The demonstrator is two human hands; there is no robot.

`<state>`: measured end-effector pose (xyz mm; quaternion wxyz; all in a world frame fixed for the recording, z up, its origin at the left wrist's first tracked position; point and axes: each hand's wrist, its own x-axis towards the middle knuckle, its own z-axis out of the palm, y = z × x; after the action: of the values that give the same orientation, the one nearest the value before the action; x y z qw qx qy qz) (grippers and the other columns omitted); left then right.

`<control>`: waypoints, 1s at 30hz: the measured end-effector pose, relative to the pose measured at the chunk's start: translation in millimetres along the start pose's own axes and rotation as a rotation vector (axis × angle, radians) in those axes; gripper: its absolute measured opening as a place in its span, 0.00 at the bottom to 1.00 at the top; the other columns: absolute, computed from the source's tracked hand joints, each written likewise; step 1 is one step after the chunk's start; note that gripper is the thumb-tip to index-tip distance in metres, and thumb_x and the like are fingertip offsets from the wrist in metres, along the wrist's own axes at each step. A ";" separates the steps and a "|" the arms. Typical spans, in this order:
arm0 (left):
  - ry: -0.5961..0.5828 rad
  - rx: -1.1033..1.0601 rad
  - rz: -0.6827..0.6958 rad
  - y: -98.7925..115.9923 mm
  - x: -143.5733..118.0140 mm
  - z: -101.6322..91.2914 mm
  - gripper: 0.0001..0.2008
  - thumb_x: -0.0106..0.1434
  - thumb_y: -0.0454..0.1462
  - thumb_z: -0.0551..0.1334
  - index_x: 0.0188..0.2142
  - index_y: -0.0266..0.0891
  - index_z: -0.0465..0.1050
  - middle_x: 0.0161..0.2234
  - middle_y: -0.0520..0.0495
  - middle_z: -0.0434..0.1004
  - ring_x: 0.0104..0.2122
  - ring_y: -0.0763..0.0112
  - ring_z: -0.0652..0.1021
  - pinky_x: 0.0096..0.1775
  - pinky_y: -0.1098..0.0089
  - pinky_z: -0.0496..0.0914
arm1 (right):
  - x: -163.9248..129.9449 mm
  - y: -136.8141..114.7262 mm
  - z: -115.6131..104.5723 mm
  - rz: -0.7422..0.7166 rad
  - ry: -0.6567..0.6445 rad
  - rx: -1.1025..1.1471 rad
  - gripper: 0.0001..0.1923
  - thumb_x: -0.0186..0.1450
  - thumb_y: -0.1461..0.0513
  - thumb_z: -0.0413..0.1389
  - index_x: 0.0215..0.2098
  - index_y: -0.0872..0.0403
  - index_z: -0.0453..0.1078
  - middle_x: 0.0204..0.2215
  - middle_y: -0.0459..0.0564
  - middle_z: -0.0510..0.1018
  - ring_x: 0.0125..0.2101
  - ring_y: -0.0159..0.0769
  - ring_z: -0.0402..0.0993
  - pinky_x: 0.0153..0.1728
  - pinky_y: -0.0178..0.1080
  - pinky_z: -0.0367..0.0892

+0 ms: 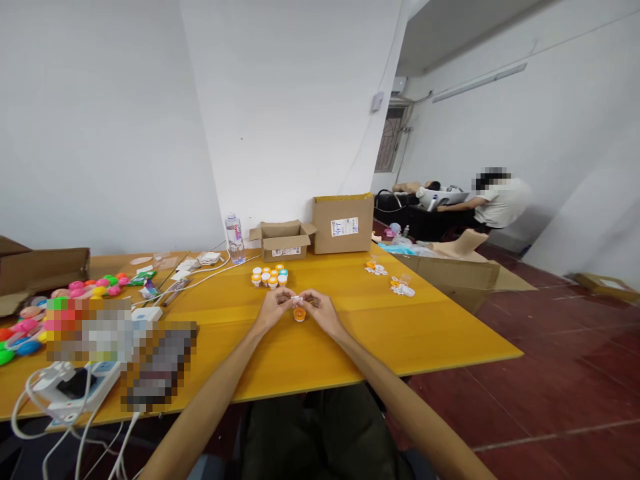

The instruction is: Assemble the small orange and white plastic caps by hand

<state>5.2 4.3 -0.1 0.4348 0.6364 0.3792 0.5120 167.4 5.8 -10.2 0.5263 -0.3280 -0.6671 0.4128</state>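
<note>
Yellow laminate runs under both your forearms, which reach out over the table (pixel 350 347) and meet at its middle. Your left hand (pixel 273 309) and right hand (pixel 323 311) are curled toward each other, fingertips pinched together on a small white piece (pixel 296 299) held between them — too small to tell what it is. Just below that piece, between your two hands, sits a small orange cup (pixel 299 315) on the tabletop; whether either hand touches it, you cannot tell from here.

Take the orange cup as your landmark. Just beyond it stands a cluster of small pots (pixel 269 276) with orange, white and teal tops. Farther back in the same direction are an open cardboard box (pixel 283 240) and, right of it, a taller closed carton (pixel 343 223) against the white wall, with a clear water bottle (pixel 235 238) to the left of the open box. Right of the cup and well apart lie scattered white and orange bits (pixel 395 280). Far left of it are bright plastic balls (pixel 95 288) — pink, green, orange — and nearer you a white power strip (pixel 75 390) with trailing cables.

Beyond the table's right edge the floor (pixel 550 373) is dark red tile, and a person in a white shirt (pixel 500 200) sits at the room's far end.
</note>
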 end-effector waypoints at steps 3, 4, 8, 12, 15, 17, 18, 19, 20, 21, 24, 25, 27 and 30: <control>-0.001 -0.026 -0.010 1.5 -0.6 0.5 0.15 0.48 0.46 0.71 0.27 0.37 0.73 0.24 0.49 0.78 0.28 0.68 0.79 0.36 0.68 0.74 | 0.0 0.9 1.0 0.004 0.007 0.017 0.10 0.56 0.53 0.60 0.28 0.52 0.72 0.26 0.46 0.79 0.30 0.36 0.75 0.35 0.38 0.70; -0.002 -0.031 -0.013 1.5 -0.8 0.5 0.15 0.48 0.46 0.71 0.27 0.37 0.73 0.25 0.49 0.79 0.29 0.68 0.79 0.36 0.68 0.74 | 0.1 1.4 1.3 0.003 0.009 0.021 0.11 0.56 0.53 0.60 0.28 0.52 0.72 0.26 0.46 0.79 0.30 0.36 0.75 0.35 0.38 0.70; 0.010 -0.033 -0.019 -0.6 -1.6 -0.4 0.15 0.49 0.45 0.71 0.28 0.37 0.74 0.26 0.48 0.79 0.29 0.68 0.79 0.37 0.67 0.75 | 0.1 2.1 1.7 0.001 0.001 0.021 0.10 0.56 0.53 0.60 0.28 0.52 0.72 0.26 0.46 0.78 0.30 0.36 0.75 0.35 0.38 0.70; 0.017 -0.042 -0.017 -2.8 -1.7 -1.0 0.15 0.49 0.45 0.71 0.28 0.37 0.74 0.26 0.49 0.79 0.29 0.68 0.79 0.37 0.67 0.75 | 0.1 1.9 1.4 0.009 -0.002 0.012 0.10 0.55 0.54 0.60 0.28 0.52 0.72 0.27 0.46 0.78 0.30 0.36 0.75 0.35 0.38 0.71; 0.019 -0.045 -0.011 -4.4 -0.7 -1.3 0.15 0.48 0.45 0.71 0.28 0.37 0.75 0.25 0.49 0.78 0.29 0.68 0.79 0.37 0.67 0.75 | 0.4 2.7 1.7 0.004 -0.001 -0.001 0.09 0.55 0.55 0.59 0.29 0.52 0.72 0.28 0.46 0.78 0.31 0.36 0.75 0.34 0.37 0.70; 0.033 -0.034 -0.004 -5.6 0.4 -1.9 0.15 0.48 0.46 0.71 0.28 0.38 0.75 0.26 0.49 0.79 0.29 0.68 0.79 0.37 0.67 0.74 | 0.8 3.7 1.7 -0.006 0.009 -0.024 0.08 0.56 0.55 0.59 0.30 0.51 0.72 0.29 0.46 0.79 0.32 0.36 0.75 0.34 0.37 0.70; 0.044 -0.026 0.001 -6.3 1.0 -2.3 0.15 0.48 0.46 0.71 0.29 0.38 0.75 0.27 0.49 0.79 0.30 0.68 0.79 0.38 0.67 0.74 | 1.1 4.3 1.2 -0.012 0.022 -0.043 0.08 0.56 0.55 0.59 0.31 0.51 0.72 0.30 0.46 0.79 0.33 0.36 0.75 0.34 0.37 0.70; 0.057 -0.016 0.007 -7.0 1.6 -2.8 0.15 0.47 0.45 0.72 0.28 0.38 0.75 0.28 0.49 0.80 0.30 0.68 0.79 0.38 0.67 0.74 | 1.5 5.0 0.3 -0.020 0.040 -0.069 0.08 0.57 0.56 0.58 0.33 0.51 0.72 0.31 0.47 0.79 0.34 0.36 0.75 0.34 0.37 0.69; 0.070 -0.008 0.012 -7.6 2.1 -3.3 0.15 0.47 0.45 0.72 0.28 0.38 0.74 0.28 0.49 0.80 0.30 0.68 0.79 0.38 0.67 0.74 | 2.0 5.8 -1.2 -0.029 0.063 -0.105 0.08 0.58 0.57 0.57 0.34 0.51 0.73 0.32 0.47 0.79 0.34 0.37 0.75 0.34 0.37 0.69; 0.081 -0.002 0.017 -8.2 2.6 -3.9 0.15 0.47 0.45 0.72 0.28 0.38 0.74 0.29 0.49 0.80 0.31 0.68 0.79 0.39 0.67 0.74 | 2.5 6.8 -3.1 -0.041 0.092 -0.150 0.08 0.58 0.58 0.56 0.35 0.51 0.73 0.33 0.48 0.79 0.35 0.37 0.75 0.33 0.37 0.69; 0.110 0.001 0.022 -9.7 3.2 -5.4 0.13 0.48 0.42 0.71 0.28 0.38 0.74 0.30 0.48 0.80 0.33 0.67 0.80 0.41 0.66 0.74 | 3.5 11.0 -11.5 -0.080 0.193 -0.356 0.08 0.61 0.62 0.53 0.36 0.51 0.73 0.34 0.50 0.79 0.36 0.39 0.74 0.36 0.39 0.69; 0.119 0.000 0.022 -10.1 3.2 -5.9 0.12 0.48 0.42 0.71 0.28 0.38 0.74 0.30 0.48 0.80 0.34 0.67 0.80 0.41 0.66 0.74 | 3.5 13.0 -14.5 -0.093 0.220 -0.445 0.09 0.61 0.64 0.51 0.37 0.51 0.73 0.35 0.50 0.79 0.37 0.40 0.74 0.39 0.41 0.69; 0.132 0.001 0.021 -10.8 3.1 -6.7 0.11 0.48 0.41 0.70 0.28 0.38 0.74 0.31 0.48 0.80 0.34 0.67 0.80 0.42 0.66 0.74 | 3.0 18.0 -20.0 -0.111 0.238 -0.631 0.12 0.61 0.66 0.51 0.39 0.50 0.74 0.37 0.52 0.78 0.40 0.42 0.73 0.44 0.43 0.67; 0.144 0.010 0.027 -11.5 3.2 -7.4 0.10 0.49 0.41 0.70 0.28 0.39 0.75 0.32 0.48 0.80 0.35 0.67 0.80 0.42 0.66 0.74 | 2.4 27.0 -25.0 -0.088 0.175 -0.848 0.14 0.61 0.68 0.52 0.41 0.50 0.75 0.41 0.55 0.78 0.41 0.45 0.72 0.45 0.44 0.65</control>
<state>-1.8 12.4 -9.2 0.3962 0.6051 0.4037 0.5603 191.3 25.1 -30.8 0.4168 -0.5202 -0.7438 0.0501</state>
